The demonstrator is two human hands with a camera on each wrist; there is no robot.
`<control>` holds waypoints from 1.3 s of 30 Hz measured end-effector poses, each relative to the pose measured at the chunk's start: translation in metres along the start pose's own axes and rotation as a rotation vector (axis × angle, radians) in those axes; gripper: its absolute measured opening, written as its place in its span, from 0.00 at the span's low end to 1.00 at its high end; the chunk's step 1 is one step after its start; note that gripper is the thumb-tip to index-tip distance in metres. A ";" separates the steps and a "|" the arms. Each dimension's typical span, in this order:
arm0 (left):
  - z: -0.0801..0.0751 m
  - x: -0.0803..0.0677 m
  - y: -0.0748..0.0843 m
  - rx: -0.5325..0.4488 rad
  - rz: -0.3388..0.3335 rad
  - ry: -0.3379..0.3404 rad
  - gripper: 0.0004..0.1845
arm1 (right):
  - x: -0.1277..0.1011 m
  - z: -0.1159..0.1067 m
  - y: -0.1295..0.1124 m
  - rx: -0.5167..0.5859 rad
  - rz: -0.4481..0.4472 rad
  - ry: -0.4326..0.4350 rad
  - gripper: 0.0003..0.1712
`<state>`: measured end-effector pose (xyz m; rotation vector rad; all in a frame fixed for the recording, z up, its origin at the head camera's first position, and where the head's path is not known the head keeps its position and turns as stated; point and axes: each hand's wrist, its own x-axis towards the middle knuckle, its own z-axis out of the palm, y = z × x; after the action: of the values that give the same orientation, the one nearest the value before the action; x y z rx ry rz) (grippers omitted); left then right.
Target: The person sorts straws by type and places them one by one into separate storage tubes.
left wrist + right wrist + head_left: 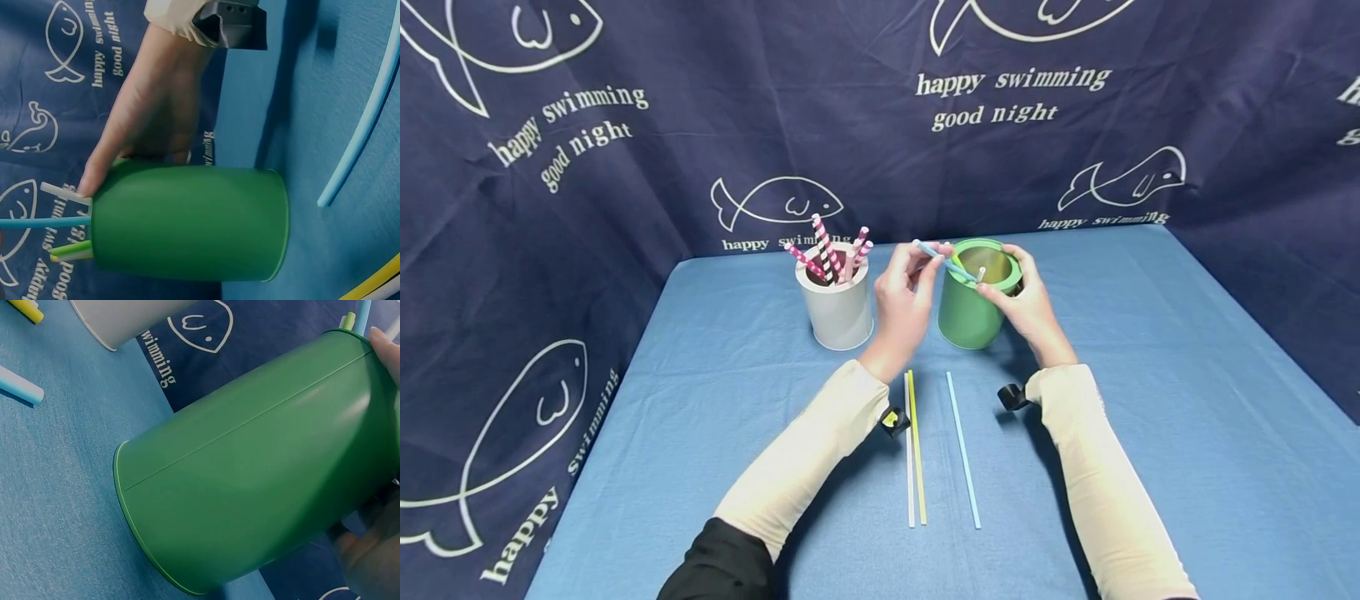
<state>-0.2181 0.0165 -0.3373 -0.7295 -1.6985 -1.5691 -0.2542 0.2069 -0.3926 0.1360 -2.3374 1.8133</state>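
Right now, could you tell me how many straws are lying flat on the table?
3: a white straw and a yellow straw side by side, and a blue straw to their right. None seem hidden.

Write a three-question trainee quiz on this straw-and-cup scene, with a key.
1. True or false: the white cup holds red-and-pink striped straws.
2. How many loose straws lie flat on the blue table, nearer than the cups?
3. Which hand pinches the light blue straw over the green cup? A left hand; B right hand.

Key:
1. True.
2. Three: white, yellow, light blue.
3. A; the right hand grips the green cup's rim.
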 end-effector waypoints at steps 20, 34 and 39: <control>0.023 -0.006 -0.037 0.149 -0.187 -0.081 0.06 | 0.001 0.000 -0.003 0.004 -0.016 0.004 0.43; 0.023 -0.012 -0.043 0.143 -0.280 -0.143 0.13 | 0.001 -0.001 -0.001 0.005 -0.008 -0.007 0.43; 0.020 -0.013 -0.039 0.096 -0.298 -0.117 0.15 | 0.001 -0.001 -0.001 0.005 -0.008 -0.006 0.43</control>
<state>-0.2440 0.0329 -0.3712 -0.5476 -2.0285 -1.6549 -0.2547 0.2073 -0.3918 0.1508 -2.3329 1.8175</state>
